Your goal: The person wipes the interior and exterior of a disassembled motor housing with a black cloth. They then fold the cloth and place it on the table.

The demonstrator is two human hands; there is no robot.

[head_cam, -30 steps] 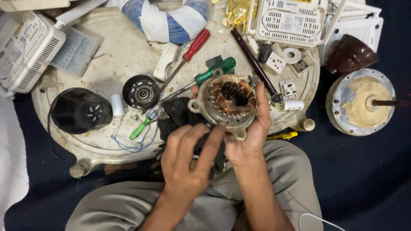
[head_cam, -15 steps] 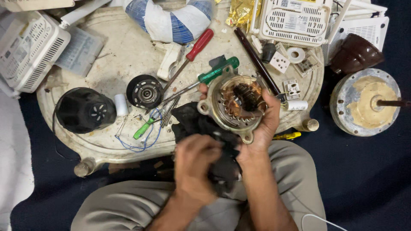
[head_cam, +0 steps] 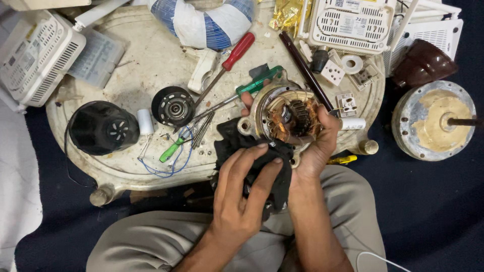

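Observation:
My right hand (head_cam: 315, 146) cups a round metal motor stator (head_cam: 287, 117) with copper windings, held tilted over the low table's near edge. My left hand (head_cam: 242, 194) presses a black cloth (head_cam: 234, 143) against the stator's lower left rim, fingers spread over the cloth. The cloth hangs down between both hands toward my lap.
On the round, worn table (head_cam: 151, 55) lie a red-handled screwdriver (head_cam: 237, 53), a green-handled screwdriver (head_cam: 259, 83), a small green tool (head_cam: 171, 150), a black bearing disc (head_cam: 173, 106), a black cap (head_cam: 101, 127), white sockets and white vented boxes. A metal motor cover (head_cam: 436, 121) sits on the floor at right.
The stator has been turned and tipped in my right hand. My left hand has shifted with the black cloth up against the stator's lower rim.

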